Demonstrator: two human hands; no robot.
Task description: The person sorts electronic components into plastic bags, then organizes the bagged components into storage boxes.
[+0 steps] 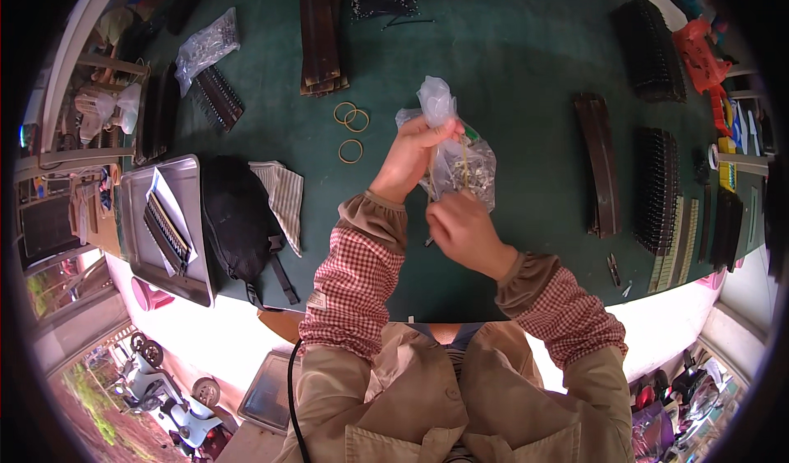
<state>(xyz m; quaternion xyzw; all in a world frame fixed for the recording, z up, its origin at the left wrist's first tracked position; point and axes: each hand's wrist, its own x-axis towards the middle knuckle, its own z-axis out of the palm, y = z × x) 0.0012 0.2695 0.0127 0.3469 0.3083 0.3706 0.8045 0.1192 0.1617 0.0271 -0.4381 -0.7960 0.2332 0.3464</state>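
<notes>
A see-through plastic bag (pixel 483 165) full of small silver metal bits is up in front of the person, over the big dark green table top (pixel 526 60). Its long way runs mostly away from the person. The bunched-up neck is at the far end, and the fat, full part is nearer and a bit to the right.

The left hand (pixel 407 159) comes in from the left side. It is closed, with thumb and fingers pinching the neck, so it is the hand nearer to the neck. The top of the bag pokes out past those fingers.

The right hand (pixel 465 226) is lower, close to the body, by the near end of the full part. Its fingers are curled in tight on a thin yellow stretchy band (pixel 465 161). The band looks pulled long, running from near the left fingers down to the right hand, across the bag. I cannot tell how many times it goes around the neck.

Three loose yellow rings (pixel 351 152) lie flat to the left of the left hand, near a stack of long dark brown strips (pixel 319 40).
</notes>
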